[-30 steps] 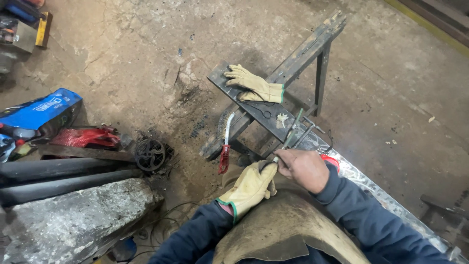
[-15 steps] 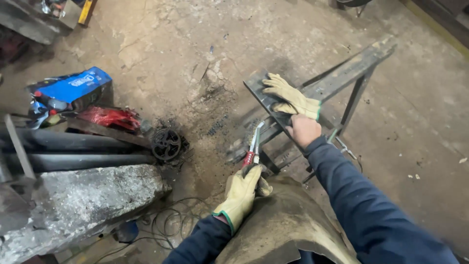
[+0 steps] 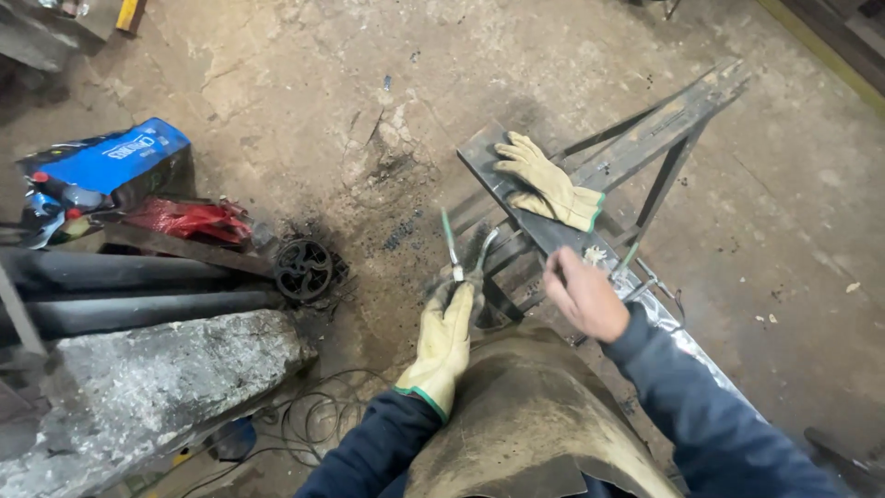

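A: Since the earlier frame, the tool once hanging by its red handle beside the stand is seen raised in the gloved left hand (image 3: pixel 445 339), and the bare right hand (image 3: pixel 584 297) is drawn back from the loose glove toward the body.

B: How are the arms posed?

A: The left forearm is stretched forward from the lower middle, wrist nearly straight, glove back turned up. The right arm is brought in from the lower right in a dark blue sleeve, bent at the wrist, the back of the hand shown to the camera.

B: And the pliers (image 3: pixel 461 261)?

A: They are held out over the floor, just left of the metal stand (image 3: pixel 645 129). Their long axis is set nearly upright in the picture, pointing away from the body. Two thin arms are spread in a narrow V; one is tipped green.

B: How far are the hands opened?

A: The left hand is closed around the lower end of the pliers. The right hand is loosely curled, fingers half bent, hovering near the near end of the stand's top plate; whether anything is pinched in it cannot be told.

B: What is nearby?

A: A loose yellow glove (image 3: pixel 550 184) is laid flat on the plate. A blue package (image 3: pixel 111 166), a red bag (image 3: pixel 189 221) and a small black wheel (image 3: pixel 302 269) are seen on the floor at left.
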